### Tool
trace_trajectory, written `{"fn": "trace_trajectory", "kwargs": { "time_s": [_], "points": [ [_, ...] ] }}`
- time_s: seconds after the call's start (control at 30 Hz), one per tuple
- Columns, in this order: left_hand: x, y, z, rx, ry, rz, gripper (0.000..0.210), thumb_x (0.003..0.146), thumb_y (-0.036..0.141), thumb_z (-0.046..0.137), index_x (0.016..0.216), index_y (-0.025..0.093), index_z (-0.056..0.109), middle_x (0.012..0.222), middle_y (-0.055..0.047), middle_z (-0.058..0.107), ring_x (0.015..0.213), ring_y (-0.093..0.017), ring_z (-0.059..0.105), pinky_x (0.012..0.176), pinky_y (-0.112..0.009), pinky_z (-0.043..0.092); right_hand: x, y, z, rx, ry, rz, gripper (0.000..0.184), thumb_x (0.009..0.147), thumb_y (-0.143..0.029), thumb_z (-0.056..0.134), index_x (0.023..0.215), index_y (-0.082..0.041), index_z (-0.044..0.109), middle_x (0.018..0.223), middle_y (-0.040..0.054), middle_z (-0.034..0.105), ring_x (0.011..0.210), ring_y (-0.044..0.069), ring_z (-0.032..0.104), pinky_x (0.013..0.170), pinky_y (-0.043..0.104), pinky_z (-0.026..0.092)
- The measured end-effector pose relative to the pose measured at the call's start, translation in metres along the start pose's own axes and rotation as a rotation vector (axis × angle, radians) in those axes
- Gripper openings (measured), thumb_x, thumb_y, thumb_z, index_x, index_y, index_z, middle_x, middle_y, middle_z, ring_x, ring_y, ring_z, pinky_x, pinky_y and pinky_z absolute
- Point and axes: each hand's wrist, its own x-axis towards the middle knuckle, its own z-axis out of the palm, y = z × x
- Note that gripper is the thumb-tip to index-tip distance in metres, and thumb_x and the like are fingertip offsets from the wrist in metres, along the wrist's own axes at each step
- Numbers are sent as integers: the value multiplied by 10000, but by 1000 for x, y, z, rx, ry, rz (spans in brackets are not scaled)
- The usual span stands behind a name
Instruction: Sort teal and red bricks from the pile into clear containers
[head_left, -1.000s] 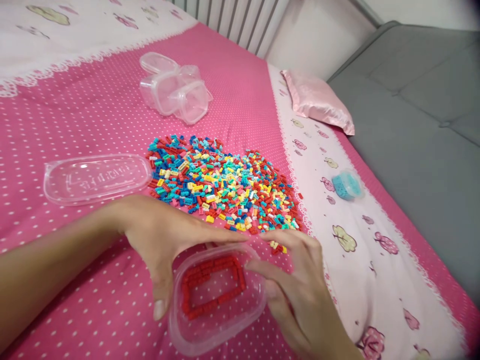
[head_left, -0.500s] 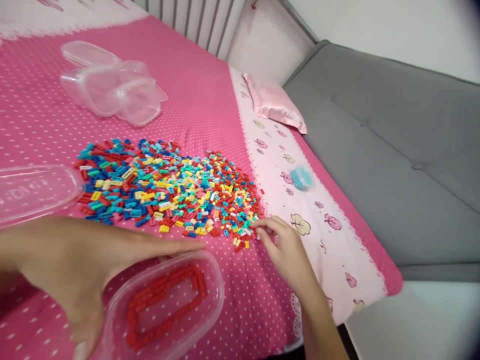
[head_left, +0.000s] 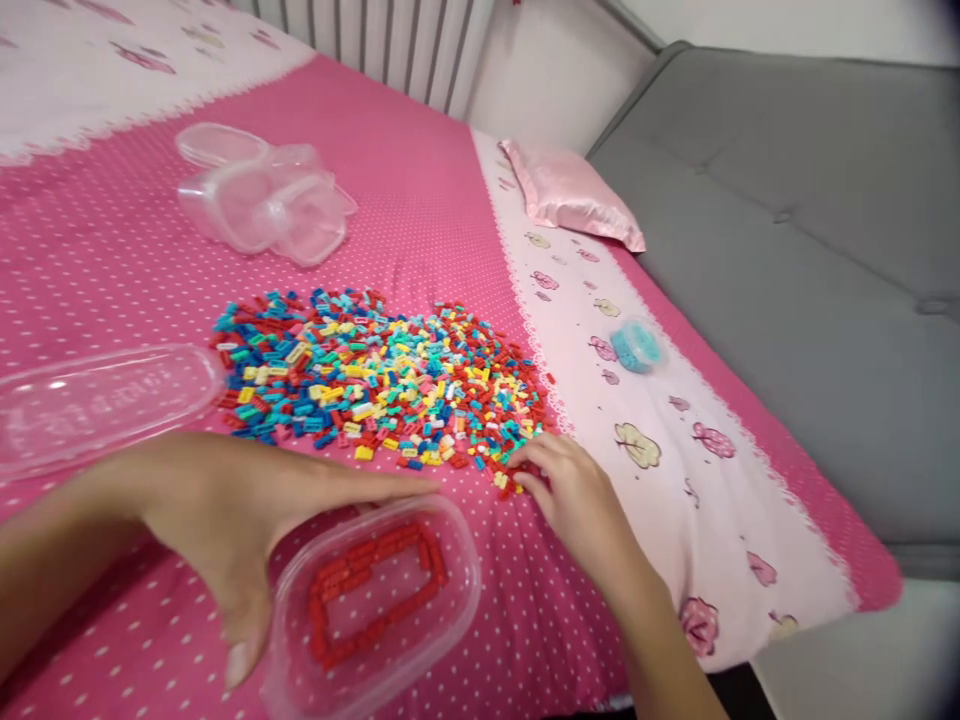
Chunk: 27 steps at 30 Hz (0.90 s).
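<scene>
My left hand is spread beside a clear plastic container, its fingers stretched along the far rim and its thumb apart from the near-left side. Inside the container, red toy bricks form a rough rectangular outline. My right hand is at the right edge of a wide pile of small coloured toy bricks. Its thumb and index finger nearly meet in a pinch over the bricks; what lies between the fingertips is too small to make out.
A clear lid lies left of the pile on the pink dotted bedsheet. Several clear containers are stacked behind. A small tub of blue stuff and a pink pillow are to the right, before a grey padded headboard.
The view has shifted, so the bed and everything on it appear further right. My right hand stays at the pile's edge, its fingertips slightly nearer the front bricks. My left hand remains by the container.
</scene>
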Motion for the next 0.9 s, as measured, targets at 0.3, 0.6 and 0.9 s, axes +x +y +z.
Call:
{"fn": "trace_trajectory", "kwargs": {
  "time_s": [0.3, 0.6, 0.9],
  "points": [
    [8, 14, -3, -185, -193, -186, 1293, 663, 424, 963, 1651, 85, 202, 1722, -132, 258, 1570, -247, 312, 1233, -281, 233, 1, 0, 7, -77, 9, -42, 155, 937, -74, 702, 857, -204, 728, 895, 30, 748, 885, 252, 674, 812, 360, 478],
    [7, 13, -5, -186, -189, -208, 1362, 575, 370, 1020, 1658, 131, 229, 1719, -140, 263, 1572, -282, 315, 1251, -310, 237, -1, 8, 3, 12, -45, 15, 228, 900, 0, 683, 906, -226, 710, 932, -8, 736, 895, 215, 705, 759, 300, 466],
    [6, 14, -2, -148, -181, -193, 1307, 618, 352, 997, 1651, 125, 229, 1711, -145, 269, 1566, -266, 318, 1237, -343, 243, -4, 5, -1, -29, 80, 11, 233, 910, -59, 616, 1018, -228, 734, 977, 15, 760, 875, 227, 726, 770, 342, 509]
  ]
}}
